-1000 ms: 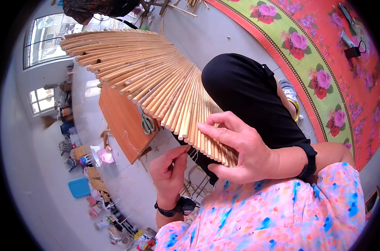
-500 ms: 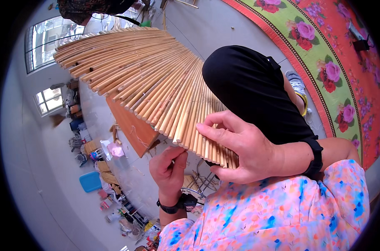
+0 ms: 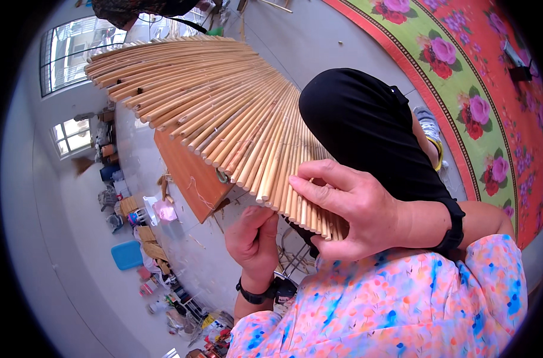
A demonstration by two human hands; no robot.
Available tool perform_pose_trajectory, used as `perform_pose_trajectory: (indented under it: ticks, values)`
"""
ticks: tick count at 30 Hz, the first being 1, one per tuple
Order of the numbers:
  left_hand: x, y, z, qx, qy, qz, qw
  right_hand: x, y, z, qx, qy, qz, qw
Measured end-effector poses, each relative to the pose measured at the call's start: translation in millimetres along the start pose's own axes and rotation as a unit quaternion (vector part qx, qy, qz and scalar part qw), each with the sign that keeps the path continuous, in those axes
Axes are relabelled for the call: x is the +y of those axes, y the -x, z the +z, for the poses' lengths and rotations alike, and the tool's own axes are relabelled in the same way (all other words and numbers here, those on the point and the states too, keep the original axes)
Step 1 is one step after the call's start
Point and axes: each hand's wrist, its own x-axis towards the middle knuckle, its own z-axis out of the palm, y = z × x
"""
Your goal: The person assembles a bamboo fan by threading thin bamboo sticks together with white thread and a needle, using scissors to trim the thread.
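A mat of round, straw-coloured rods point(image 3: 223, 107), bound side by side with thin thread, fans out from my lap toward the far left. My right hand point(image 3: 361, 206) grips the mat's near end, thumb and fingers on opposite faces of the last rods. Just below the rod ends, my left hand point(image 3: 253, 235) is closed in a pinch beside the mat's left edge. Whatever lies between its fingertips is too small or hidden to make out. My bent knee in black trousers point(image 3: 349, 113) rises along the mat's right side.
An orange-brown board point(image 3: 191, 179) stands under the mat. Boxes, bags and a blue tray point(image 3: 128, 255) line the left wall. A flowered red and green cloth point(image 3: 462, 89) covers the floor at right. Another person's dark clothing point(image 3: 119, 11) shows at the top left.
Both hands and the mat sit slightly farther right in the picture, as do most surroundings. My right hand keeps its grip on the mat; my left stays pinched below the rod ends.
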Motion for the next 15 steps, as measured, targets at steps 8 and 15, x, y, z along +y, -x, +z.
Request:
perform_pose_trajectory:
  ticks: [8,15]
  values:
    - [-4,-5,-1,-0.006,-0.014,0.035,0.999,-1,-1,-2,-0.007,0.022,-0.004,1.000]
    - [0,-13,0,-0.026,-0.025,0.048,0.998,-1,0,-3,-0.009,0.036,-0.001,0.999]
